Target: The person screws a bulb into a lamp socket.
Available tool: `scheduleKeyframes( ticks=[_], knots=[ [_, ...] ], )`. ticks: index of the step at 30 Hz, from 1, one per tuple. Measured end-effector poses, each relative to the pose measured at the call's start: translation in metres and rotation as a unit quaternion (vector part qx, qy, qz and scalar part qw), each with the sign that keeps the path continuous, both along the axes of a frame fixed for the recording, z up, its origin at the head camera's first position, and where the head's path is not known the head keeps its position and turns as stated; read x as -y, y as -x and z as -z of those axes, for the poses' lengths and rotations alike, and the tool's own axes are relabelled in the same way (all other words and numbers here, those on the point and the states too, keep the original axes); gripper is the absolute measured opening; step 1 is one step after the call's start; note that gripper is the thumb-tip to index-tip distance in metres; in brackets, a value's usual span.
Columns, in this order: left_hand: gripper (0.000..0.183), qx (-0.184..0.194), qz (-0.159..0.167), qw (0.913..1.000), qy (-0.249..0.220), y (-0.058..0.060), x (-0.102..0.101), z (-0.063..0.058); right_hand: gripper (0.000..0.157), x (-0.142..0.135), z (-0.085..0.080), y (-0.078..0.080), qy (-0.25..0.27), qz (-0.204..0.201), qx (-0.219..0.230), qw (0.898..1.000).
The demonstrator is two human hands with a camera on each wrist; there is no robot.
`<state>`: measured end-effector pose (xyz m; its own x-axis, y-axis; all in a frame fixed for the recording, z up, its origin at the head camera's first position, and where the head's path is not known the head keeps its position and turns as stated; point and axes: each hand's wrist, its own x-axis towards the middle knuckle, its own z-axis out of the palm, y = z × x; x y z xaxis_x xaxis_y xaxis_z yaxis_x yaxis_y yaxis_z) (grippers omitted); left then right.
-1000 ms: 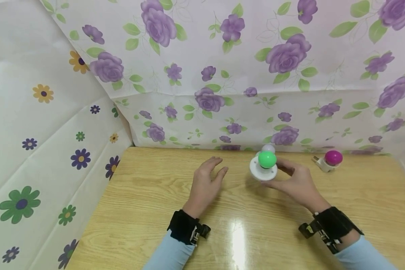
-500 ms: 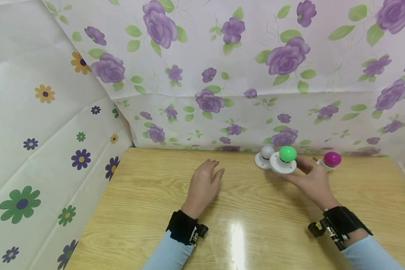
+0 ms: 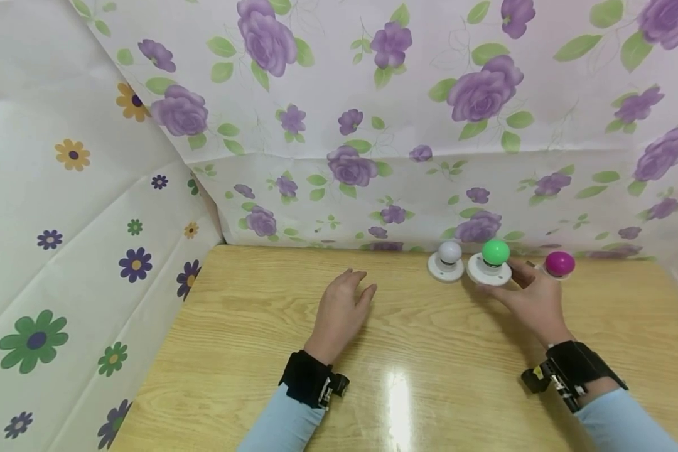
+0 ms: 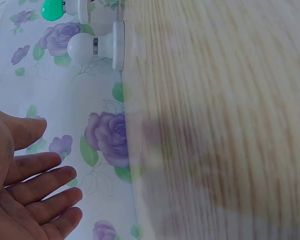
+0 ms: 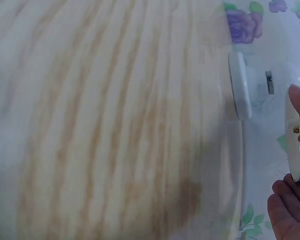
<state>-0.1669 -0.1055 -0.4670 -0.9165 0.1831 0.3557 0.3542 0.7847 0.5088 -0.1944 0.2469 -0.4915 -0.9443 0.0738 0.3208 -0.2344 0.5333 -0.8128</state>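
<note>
My right hand (image 3: 535, 304) grips a round white lamp holder (image 3: 488, 271) by its rim, with a green bulb (image 3: 496, 252) upright in it. In the right wrist view the hollow underside of this holder (image 5: 294, 145) shows between thumb and fingers, lifted off the table. Just left of it, a white bulb (image 3: 449, 252) stands in a similar round holder (image 3: 445, 270) against the back of the table. My left hand (image 3: 339, 314) hovers over the table, fingers relaxed and holding nothing; the left wrist view shows its palm (image 4: 10, 210).
A magenta bulb (image 3: 559, 263) in a white plug-in socket stands beyond my right hand, partly hidden by it. The wooden table (image 3: 248, 351) meets a flowered back sheet (image 3: 311, 144), and another flower-printed sheet (image 3: 85, 263) bounds the left side.
My right hand has carried the green bulb's holder rightward, away from in front of the white bulb, which now shows fully. The left hand has barely moved.
</note>
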Motion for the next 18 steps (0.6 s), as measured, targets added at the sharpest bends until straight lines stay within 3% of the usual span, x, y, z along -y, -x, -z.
scheduleKeyframes(
  ticks=[18],
  knots=[
    [0.041, 0.003, -0.001, 1.0000, -0.004, -0.0006, 0.0009, 0.0006, 0.080, -0.0045, 0.0060, 0.0077, -0.043, 0.039, 0.071, 0.996]
  ],
)
